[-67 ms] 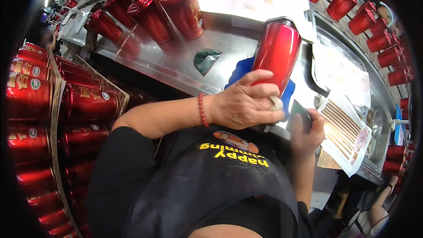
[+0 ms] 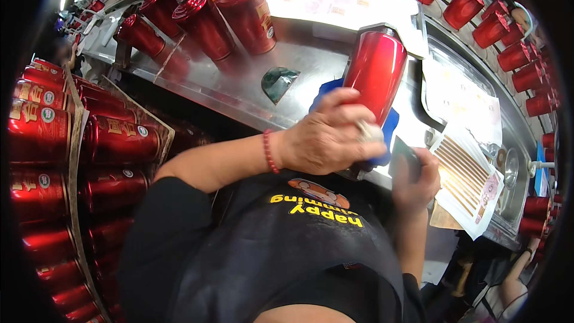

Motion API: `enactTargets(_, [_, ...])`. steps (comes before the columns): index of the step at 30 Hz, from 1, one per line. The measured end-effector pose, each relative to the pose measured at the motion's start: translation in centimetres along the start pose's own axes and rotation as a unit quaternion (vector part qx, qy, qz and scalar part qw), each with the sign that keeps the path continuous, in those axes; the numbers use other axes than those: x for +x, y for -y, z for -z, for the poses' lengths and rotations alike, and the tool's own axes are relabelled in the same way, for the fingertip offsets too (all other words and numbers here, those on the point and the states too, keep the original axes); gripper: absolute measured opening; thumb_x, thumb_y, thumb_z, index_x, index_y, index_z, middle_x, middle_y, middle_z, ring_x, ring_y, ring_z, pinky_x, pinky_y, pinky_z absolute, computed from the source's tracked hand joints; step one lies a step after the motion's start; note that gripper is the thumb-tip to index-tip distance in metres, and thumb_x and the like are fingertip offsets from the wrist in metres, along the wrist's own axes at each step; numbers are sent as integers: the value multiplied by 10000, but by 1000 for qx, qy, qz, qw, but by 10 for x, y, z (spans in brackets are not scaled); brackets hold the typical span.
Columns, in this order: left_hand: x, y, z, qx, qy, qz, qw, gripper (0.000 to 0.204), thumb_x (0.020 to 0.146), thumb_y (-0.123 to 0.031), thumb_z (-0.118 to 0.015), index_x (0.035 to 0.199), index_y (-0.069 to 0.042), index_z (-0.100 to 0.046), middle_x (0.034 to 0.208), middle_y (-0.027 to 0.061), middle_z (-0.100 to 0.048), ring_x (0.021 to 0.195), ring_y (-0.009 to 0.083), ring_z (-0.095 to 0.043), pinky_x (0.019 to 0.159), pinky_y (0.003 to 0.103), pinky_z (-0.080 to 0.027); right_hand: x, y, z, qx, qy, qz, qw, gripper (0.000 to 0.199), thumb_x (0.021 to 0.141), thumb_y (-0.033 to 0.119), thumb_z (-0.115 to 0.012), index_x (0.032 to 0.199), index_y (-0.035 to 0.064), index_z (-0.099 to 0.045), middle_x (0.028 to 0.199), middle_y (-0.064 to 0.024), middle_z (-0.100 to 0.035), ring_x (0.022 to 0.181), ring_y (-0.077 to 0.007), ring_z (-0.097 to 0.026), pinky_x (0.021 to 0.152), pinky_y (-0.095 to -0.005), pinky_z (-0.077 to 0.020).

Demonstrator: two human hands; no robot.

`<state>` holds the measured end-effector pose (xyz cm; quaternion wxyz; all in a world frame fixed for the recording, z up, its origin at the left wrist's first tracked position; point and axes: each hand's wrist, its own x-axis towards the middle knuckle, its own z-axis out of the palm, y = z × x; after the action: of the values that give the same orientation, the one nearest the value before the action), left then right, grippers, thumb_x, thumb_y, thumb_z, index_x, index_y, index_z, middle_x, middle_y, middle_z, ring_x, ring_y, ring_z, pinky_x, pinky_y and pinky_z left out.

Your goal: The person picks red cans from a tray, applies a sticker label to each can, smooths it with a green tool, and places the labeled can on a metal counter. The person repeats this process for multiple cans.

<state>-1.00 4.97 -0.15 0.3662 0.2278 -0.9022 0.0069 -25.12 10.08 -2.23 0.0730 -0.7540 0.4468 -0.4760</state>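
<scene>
The left hand [image 2: 329, 140] grips the lower end of a red bottle [image 2: 376, 72] near the worktop's [image 2: 239, 84] front edge. The bottle rises just beyond its fingers. The right hand [image 2: 415, 179] pinches a dark card [image 2: 403, 154] just right of it.

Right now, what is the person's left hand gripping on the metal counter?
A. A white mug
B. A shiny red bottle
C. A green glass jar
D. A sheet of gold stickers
B: the left hand is wrapped around the lower part of a shiny red bottle that stands tilted on the steel counter over a blue cloth, while the right hand holds a small dark card beside it.
</scene>
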Motion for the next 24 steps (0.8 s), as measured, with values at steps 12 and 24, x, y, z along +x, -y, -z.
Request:
enactTargets(12, [-37,5,-13,-42,-30,199,979,747,840,-252,-784,1466,7,-472,1341,240,-600,1269,435,-562,1142,581,-346,31,20,-17,21,79,150,985,295,652,2,-764,936,56,-705,869,-45,-572,744,-231,-520,658,-367,-405])
enactTargets(24, [-40,0,-8,-66,-44,226,971,647,859,-185,-756,1441,-24,-522,1402,216,-575,1355,394,-510,1171,560,-323,27,12,-21,85,64,134,985,280,659,-10,-773,913,90,-707,890,-35,-587,753,-216,-542,678,-360,-428])
